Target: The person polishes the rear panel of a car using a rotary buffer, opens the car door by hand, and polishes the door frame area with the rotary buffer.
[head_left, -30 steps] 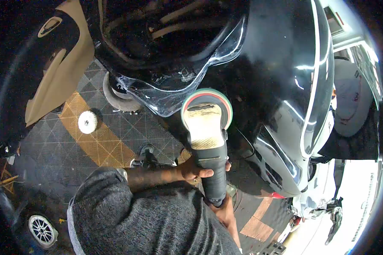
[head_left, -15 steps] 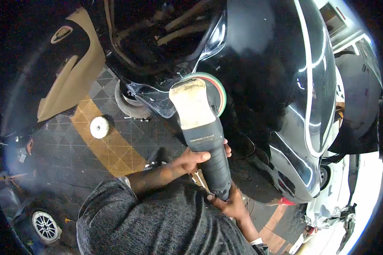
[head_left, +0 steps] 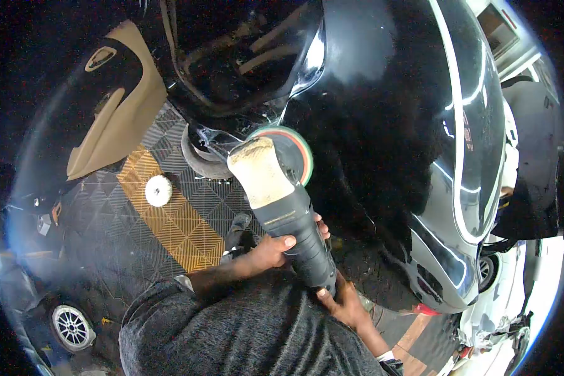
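Note:
Both my hands hold a polisher with a black grip and a pale, worn head cover. My left hand wraps the middle of the grip, thumb on top and fingertips showing on the far side. Around the rear end closes my right hand. The round pad, edged green and red, lies against or just over the black car body, beside the door opening; contact is hard to tell. Part of the pad is hidden under the head.
An open door with tan trim stands at the left. On the tiled floor lie a white round pad and, lower left, a spoked wheel. A white car is at the right.
The polisher has moved left and is tilted more, its head pointing up and left. The view has shifted too. Both hands keep their hold on the grip.

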The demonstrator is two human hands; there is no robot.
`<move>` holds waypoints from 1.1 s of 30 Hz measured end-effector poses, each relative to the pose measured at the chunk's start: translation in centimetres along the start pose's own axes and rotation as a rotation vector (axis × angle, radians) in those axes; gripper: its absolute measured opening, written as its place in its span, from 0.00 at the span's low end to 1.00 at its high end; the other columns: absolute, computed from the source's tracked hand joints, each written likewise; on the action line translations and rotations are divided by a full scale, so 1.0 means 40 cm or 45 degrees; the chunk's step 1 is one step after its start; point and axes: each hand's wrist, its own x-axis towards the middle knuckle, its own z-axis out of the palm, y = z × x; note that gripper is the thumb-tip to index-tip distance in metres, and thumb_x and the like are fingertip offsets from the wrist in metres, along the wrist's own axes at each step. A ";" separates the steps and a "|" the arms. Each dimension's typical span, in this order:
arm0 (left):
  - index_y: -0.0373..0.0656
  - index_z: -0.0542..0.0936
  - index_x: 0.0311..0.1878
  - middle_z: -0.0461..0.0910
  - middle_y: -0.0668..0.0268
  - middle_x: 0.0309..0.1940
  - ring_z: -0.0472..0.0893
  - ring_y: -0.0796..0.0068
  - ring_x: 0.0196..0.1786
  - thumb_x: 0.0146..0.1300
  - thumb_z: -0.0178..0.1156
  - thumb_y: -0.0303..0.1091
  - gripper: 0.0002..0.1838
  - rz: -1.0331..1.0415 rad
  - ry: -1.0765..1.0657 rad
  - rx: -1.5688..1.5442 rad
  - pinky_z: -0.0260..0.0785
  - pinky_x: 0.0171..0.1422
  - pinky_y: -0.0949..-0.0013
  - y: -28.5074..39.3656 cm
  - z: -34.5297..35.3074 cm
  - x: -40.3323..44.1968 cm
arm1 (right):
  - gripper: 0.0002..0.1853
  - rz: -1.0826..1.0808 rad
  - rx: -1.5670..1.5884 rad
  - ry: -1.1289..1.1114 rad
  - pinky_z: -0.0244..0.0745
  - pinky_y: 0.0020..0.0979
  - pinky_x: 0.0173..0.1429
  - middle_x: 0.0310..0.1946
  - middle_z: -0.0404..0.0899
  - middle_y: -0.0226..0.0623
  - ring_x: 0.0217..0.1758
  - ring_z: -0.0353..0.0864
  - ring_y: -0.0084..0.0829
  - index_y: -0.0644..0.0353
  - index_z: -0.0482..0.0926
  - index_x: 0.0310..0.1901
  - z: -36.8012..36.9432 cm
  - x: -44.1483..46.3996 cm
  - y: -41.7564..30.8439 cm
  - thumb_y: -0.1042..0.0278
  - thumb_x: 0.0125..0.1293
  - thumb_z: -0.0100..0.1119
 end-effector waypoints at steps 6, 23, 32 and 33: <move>0.39 0.66 0.71 0.76 0.53 0.64 0.75 0.56 0.69 0.61 0.71 0.48 0.41 0.012 -0.027 -0.017 0.69 0.74 0.50 0.005 0.005 0.023 | 0.42 0.021 -0.090 -0.096 0.74 0.43 0.67 0.56 0.82 0.57 0.63 0.81 0.48 0.72 0.69 0.66 -0.027 0.012 -0.047 0.46 0.61 0.72; 0.38 0.67 0.70 0.77 0.53 0.62 0.77 0.54 0.68 0.61 0.70 0.51 0.41 0.024 0.037 0.018 0.69 0.74 0.49 -0.009 0.031 0.018 | 0.47 0.060 -0.055 -0.237 0.77 0.45 0.64 0.58 0.80 0.60 0.61 0.81 0.54 0.69 0.62 0.71 -0.058 0.006 0.033 0.62 0.53 0.76; 0.37 0.67 0.70 0.76 0.53 0.62 0.75 0.56 0.69 0.61 0.69 0.48 0.40 0.040 0.029 -0.042 0.64 0.78 0.49 0.003 0.024 0.017 | 0.48 0.103 -0.159 -0.213 0.79 0.47 0.62 0.55 0.82 0.60 0.58 0.83 0.58 0.68 0.61 0.72 -0.051 0.019 0.023 0.60 0.52 0.76; 0.37 0.67 0.70 0.76 0.53 0.62 0.75 0.56 0.69 0.61 0.69 0.47 0.39 0.024 0.087 -0.077 0.63 0.79 0.49 -0.004 0.022 0.006 | 0.48 0.101 -0.160 -0.213 0.79 0.47 0.62 0.55 0.82 0.60 0.58 0.83 0.58 0.68 0.61 0.72 -0.052 0.018 0.025 0.60 0.52 0.76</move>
